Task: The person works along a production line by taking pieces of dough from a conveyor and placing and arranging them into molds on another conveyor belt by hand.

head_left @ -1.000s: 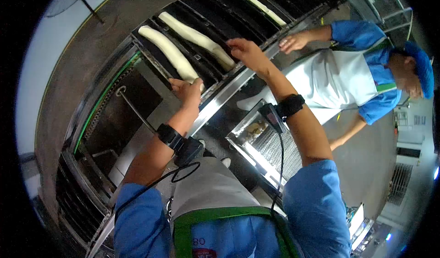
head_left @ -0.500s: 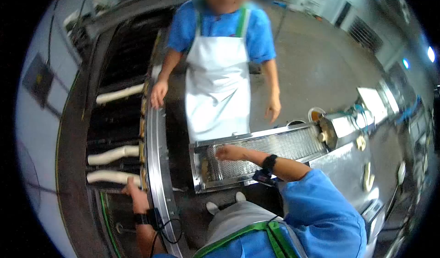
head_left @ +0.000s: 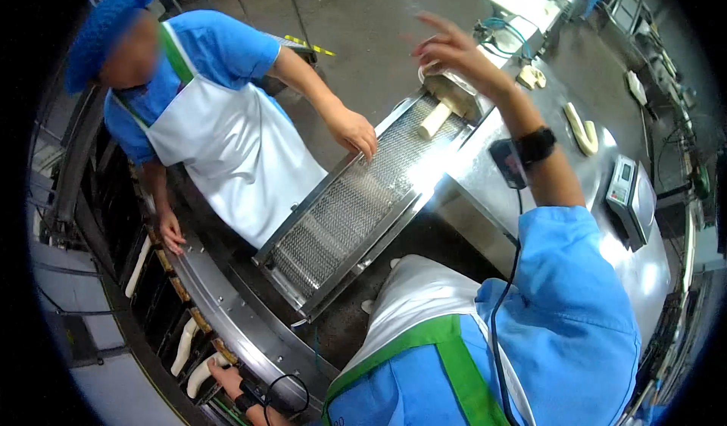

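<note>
reaching low at the lower left with the left hand (head_left: pixel 226 379), touching the rail-side end of a pale dough roll (head_left: pixel 200 376) with the fingers; cannot tell whether closed around that end or only laid against it. lying in a dark tray (head_left: pixel 157 310) just beyond a curved metal rail (head_left: pixel 235 327), next to a second dough roll (head_left: pixel 184 346) and well apart from a third dough roll (head_left: pixel 138 268) farther up the row.

holding the right hand (head_left: pixel 454 49) up high, open, with fingers spread, in view near the upper end of a mesh conveyor (head_left: pixel 341 214). lying on the mesh there, close to the outlet, a short thick dough piece (head_left: pixel 435 121).

on a metal bench (head_left: pixel 591 170) to the right: a folded dough lump (head_left: pixel 532 77), a bent dough strip (head_left: pixel 577 127) and a scale (head_left: pixel 622 180), all well apart from the left hand.

standing across the conveyor in a white apron and blue cap, a co-worker (head_left: pixel 235 146), with one hand (head_left: pixel 352 131) at the conveyor's far edge and the other hand (head_left: pixel 171 233) down by the rail.

around both wrists, black bands (head_left: pixel 536 145); down the raised arm, a black cable (head_left: pixel 496 335).
</note>
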`<state>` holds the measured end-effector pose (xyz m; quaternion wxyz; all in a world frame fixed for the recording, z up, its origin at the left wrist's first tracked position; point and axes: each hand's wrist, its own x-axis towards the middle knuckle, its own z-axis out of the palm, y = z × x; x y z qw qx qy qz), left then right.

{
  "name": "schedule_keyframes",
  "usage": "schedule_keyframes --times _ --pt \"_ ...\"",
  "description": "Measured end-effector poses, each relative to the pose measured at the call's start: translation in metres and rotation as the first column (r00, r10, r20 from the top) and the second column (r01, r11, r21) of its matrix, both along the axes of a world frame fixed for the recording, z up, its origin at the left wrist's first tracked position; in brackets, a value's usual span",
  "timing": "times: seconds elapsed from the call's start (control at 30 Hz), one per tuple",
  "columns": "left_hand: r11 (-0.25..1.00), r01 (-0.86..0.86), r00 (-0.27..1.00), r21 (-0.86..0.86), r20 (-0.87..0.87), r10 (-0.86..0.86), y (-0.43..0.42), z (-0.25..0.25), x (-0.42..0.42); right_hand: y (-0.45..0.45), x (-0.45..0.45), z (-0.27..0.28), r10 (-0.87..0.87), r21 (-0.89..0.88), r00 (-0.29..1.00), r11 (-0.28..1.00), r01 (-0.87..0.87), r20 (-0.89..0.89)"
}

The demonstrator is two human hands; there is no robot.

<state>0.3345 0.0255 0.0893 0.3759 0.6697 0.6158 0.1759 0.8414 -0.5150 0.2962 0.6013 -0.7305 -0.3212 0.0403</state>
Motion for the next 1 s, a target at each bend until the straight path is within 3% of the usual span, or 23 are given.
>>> schedule_keyframes --times 0.03,0.07,0.1,0.13,0.17,0.2,0.27,0.3,0.33,0.37,0.43,0.47,0.53,0.57,0.67,0.73,0.8,0.93,1.0 --pt "0.988 -0.115 0.991 -0.1 0.051 0.12 0.007 -0.009 0.004 -0.012 -0.005 0.012 -0.084 0.038 0.996 0.996 0.082 0.042" --pt "0.994 0.11 0.98 0.02 -0.169 -0.105 0.013 -0.01 -0.005 -0.023 -0.013 0.016 -0.129 0.036 0.991 0.991 0.128 0.029" --pt "0.935 0.329 0.882 0.133 -0.396 -0.254 0.012 -0.003 -0.009 -0.034 -0.024 0.017 -0.121 0.029 0.992 0.992 0.123 -0.047" --pt "0.993 0.116 0.993 0.037 -0.037 -0.114 0.009 0.005 -0.012 -0.043 -0.015 0.003 -0.025 0.051 0.992 0.998 0.031 -0.121" --pt "0.992 -0.085 0.942 -0.09 0.317 0.109 0.005 0.014 -0.014 -0.048 -0.018 -0.01 -0.157 -0.058 0.969 0.987 0.148 -0.189" --pt "0.94 -0.193 0.882 -0.28 0.37 0.291 -0.01 0.051 0.006 -0.049 -0.02 -0.013 -0.226 -0.315 0.931 0.94 0.131 -0.288" --pt "0.685 -0.398 0.626 -0.61 0.365 0.689 -0.041 0.125 0.042 -0.03 -0.013 -0.074 -0.23 -0.451 0.923 0.89 0.072 -0.308" --pt "0.704 -0.392 0.594 -0.593 0.422 0.685 -0.023 0.12 0.023 -0.021 -0.012 -0.107 -0.234 -0.525 0.923 0.85 0.041 -0.306" --pt "0.748 -0.398 0.602 -0.531 0.464 0.65 -0.002 0.11 0.0 0.003 -0.057 -0.084 -0.199 -0.489 0.938 0.871 0.036 -0.285" --pt "0.775 -0.425 0.601 -0.467 0.495 0.628 0.02 0.102 -0.026 0.008 -0.073 -0.099 -0.224 -0.56 0.908 0.828 -0.014 -0.355" --pt "0.757 -0.524 0.564 -0.39 0.507 0.652 0.05 0.093 -0.066 -0.003 -0.088 -0.154 -0.195 -0.612 0.858 0.774 -0.163 -0.475" --pt "0.742 -0.567 0.551 -0.359 0.504 0.665 0.064 0.089 -0.08 -0.002 -0.097 -0.166 -0.137 -0.672 0.888 0.706 -0.223 -0.438" --pt "0.7 -0.64 0.521 -0.317 0.49 0.698 0.083 0.082 -0.105 0.027 -0.144 -0.12 -0.218 -0.578 0.786 0.79 -0.206 -0.579" --pt "0.681 -0.662 0.51 -0.313 0.477 0.715 0.088 0.078 -0.113 0.036 -0.153 -0.111 -0.245 -0.603 0.778 0.771 -0.206 -0.579" --pt "0.607 -0.738 0.515 -0.295 0.335 0.789 0.098 0.08 -0.133 0.034 -0.155 -0.125 -0.282 -0.626 0.797 0.765 -0.149 -0.534" --pt "0.584 -0.757 0.481 -0.292 0.354 0.802 0.095 0.088 -0.137 0.036 -0.159 -0.117 -0.232 -0.527 0.735 0.827 -0.196 -0.638" --pt "0.626 -0.733 0.467 -0.266 0.473 0.747 0.092 0.096 -0.136 0.048 -0.158 -0.109 -0.202 -0.493 0.734 0.846 -0.203 -0.648" --pt "0.7 -0.662 0.524 -0.269 0.502 0.688 0.11 0.071 -0.156 0.06 -0.165 -0.116 -0.201 -0.633 0.827 0.742 -0.221 -0.524" --pt "0.678 -0.696 0.503 -0.237 0.513 0.696 0.104 0.084 -0.142 0.062 -0.153 -0.119 -0.162 -0.546 0.812 0.81 -0.215 -0.56"
